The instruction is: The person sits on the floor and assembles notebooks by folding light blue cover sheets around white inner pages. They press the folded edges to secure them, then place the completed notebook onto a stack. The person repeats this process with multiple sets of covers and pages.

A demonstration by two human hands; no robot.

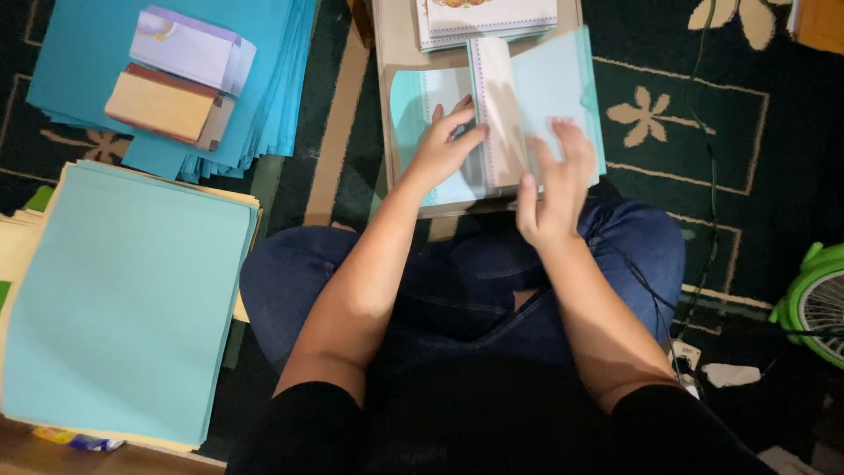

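Observation:
An open booklet [563,84] with a light blue cover and white inner pages lies on a small low table [396,44] in front of my crossed legs. My left hand [442,145] presses flat on the booklet's left side, fingers spread. My right hand [556,180] is blurred at the right side, its fingers against a page [503,110] that stands partly lifted in the middle. I cannot tell whether the right fingers pinch that page or only touch it.
A stack of light blue sheets [132,299] lies on the floor at my left. Behind it sits a pile of darker blue sheets [88,53] with two small packs on top. More printed booklets [488,18] lie at the table's far edge. A green fan [818,303] stands at right.

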